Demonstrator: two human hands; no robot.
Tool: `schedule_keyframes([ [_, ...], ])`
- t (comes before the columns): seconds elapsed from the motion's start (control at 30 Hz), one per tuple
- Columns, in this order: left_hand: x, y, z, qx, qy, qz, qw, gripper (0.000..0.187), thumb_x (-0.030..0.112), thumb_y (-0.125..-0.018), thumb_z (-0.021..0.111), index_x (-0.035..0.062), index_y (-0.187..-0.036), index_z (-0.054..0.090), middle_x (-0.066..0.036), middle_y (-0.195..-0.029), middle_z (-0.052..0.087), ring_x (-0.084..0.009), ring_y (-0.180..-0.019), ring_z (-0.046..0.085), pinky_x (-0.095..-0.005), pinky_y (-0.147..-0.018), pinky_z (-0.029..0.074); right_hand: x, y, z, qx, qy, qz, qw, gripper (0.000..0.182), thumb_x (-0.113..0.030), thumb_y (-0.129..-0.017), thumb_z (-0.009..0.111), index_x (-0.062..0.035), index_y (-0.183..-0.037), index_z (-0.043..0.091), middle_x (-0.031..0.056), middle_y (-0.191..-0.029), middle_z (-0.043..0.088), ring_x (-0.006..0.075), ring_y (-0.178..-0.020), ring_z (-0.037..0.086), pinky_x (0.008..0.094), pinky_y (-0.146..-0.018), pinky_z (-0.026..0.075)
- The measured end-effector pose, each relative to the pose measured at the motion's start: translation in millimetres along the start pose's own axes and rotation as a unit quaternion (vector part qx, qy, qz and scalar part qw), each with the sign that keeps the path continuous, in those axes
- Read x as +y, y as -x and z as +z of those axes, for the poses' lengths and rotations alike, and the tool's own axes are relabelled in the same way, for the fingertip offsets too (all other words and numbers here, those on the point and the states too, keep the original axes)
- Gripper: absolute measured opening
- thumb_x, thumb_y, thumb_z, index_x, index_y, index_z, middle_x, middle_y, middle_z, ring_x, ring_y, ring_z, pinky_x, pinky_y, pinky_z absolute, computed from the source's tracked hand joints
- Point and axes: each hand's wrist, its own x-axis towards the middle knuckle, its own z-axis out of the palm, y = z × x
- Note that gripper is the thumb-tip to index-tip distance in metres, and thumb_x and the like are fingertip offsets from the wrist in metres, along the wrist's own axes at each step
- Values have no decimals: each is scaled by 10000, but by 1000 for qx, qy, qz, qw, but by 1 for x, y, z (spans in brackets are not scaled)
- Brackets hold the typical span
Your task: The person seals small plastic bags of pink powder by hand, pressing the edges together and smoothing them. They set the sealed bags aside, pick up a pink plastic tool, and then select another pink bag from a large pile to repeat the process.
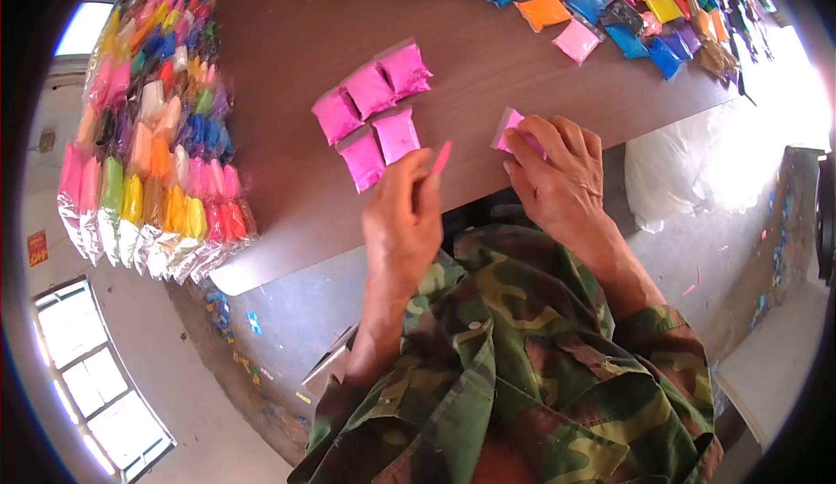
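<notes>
My left hand [402,209] is closed in a pinch over the table near its front edge, with a thin pink strip [442,157] sticking up from the fingertips. What the strip is made of I cannot make out. To the right, my right hand [562,170] grips a small pink packet [507,127] in clear plastic, partly covered by the fingers. Several similar pink packets [372,92] lie grouped in two rows just beyond my left hand. The nearest of them, a pink packet [361,158], lies close to the left knuckles.
A tall stack of bagged multicoloured packets [157,144] lines the left end of the brown table [287,196]. Loose coloured packets [627,13] are heaped at the back right. A white plastic bag [670,175] hangs beyond the table's right front edge.
</notes>
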Motion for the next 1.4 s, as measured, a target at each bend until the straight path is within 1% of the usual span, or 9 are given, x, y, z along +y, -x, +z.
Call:
schedule_keyframes([
  [0.13, 4, -22, 35, -44, 3, 64, 997, 138, 3, -983, 708, -18, -1120, 712, -148, -895, 698, -237, -753, 692, -361, -663, 544, 4, 1, 6, 11, -5, 4, 1000, 356, -134, -829, 835, -110, -1178, 768, 32, -1287, 633, 284, -1188, 610, 454, -998, 469],
  [0.23, 8, -32, 53, -68, 17, 35, 997, 128, 15, -980, 681, 22, -1104, 712, -185, -968, 705, -419, -826, 700, -492, -686, 552, 5, 0, 9, 22, -15, 5, 1000, 331, -124, -839, 822, -115, -1165, 761, 41, -1262, 621, 292, -1171, 607, 445, -961, 478],
  [0.67, -4, -69, 84, -58, -102, 119, 986, 56, 40, -946, 742, 10, -948, 695, -162, -854, 701, -394, -753, 682, -460, -666, 535, 10, 0, 18, 57, -50, 9, 997, 265, -116, -837, 805, -125, -1100, 770, 43, -1212, 625, 294, -1115, 628, 429, -862, 520],
  [0.87, 6, -40, 68, -66, -22, 87, 994, 67, 16, -930, 751, 9, -920, 686, -152, -820, 688, -363, -723, 683, -441, -650, 533, 10, 2, 23, 80, -64, 28, 994, 252, -114, -821, 825, -131, -1068, 778, 27, -1158, 639, 283, -1077, 638, 426, -854, 526],
  [1.07, 0, -37, 70, -51, -109, 91, 988, 75, -2, -910, 765, 8, -922, 692, -153, -844, 697, -326, -716, 689, -424, -646, 537, 11, 4, 23, 84, -75, 27, 993, 276, -123, -815, 839, -125, -1082, 771, 29, -1161, 667, 289, -1083, 646, 434, -881, 540],
  [1.17, 1, -41, 66, -39, -70, 85, 993, 71, -17, -911, 762, 9, -926, 698, -142, -839, 694, -301, -689, 681, -400, -629, 537, 8, 3, 15, 72, -106, 62, 990, 307, -99, -793, 855, -107, -1085, 761, 45, -1197, 696, 304, -1141, 666, 443, -919, 555],
  [1.27, 16, -32, 59, -39, -25, 58, 997, 68, -24, -914, 762, 8, -930, 704, -129, -823, 688, -266, -665, 675, -375, -608, 532, 12, 10, 7, 125, -100, 26, 987, 343, -70, -769, 871, -81, -1090, 751, 62, -1216, 718, 316, -1179, 689, 436, -941, 569],
  [1.37, 20, -24, 65, -43, -3, 104, 994, 68, -20, -918, 769, 8, -930, 708, -121, -815, 684, -236, -658, 677, -362, -596, 528, 20, 22, 13, 152, -72, -1, 986, 338, -41, -762, 870, -59, -1077, 750, 69, -1219, 721, 309, -1182, 704, 416, -946, 575],
  [1.4, 22, -21, 70, -47, 2, 109, 993, 76, -7, -917, 773, 16, -930, 701, -131, -829, 690, -285, -672, 689, -388, -598, 533, 21, 24, 13, 147, -72, -5, 986, 324, -37, -770, 864, -58, -1072, 751, 67, -1212, 721, 301, -1173, 708, 412, -940, 575],
])
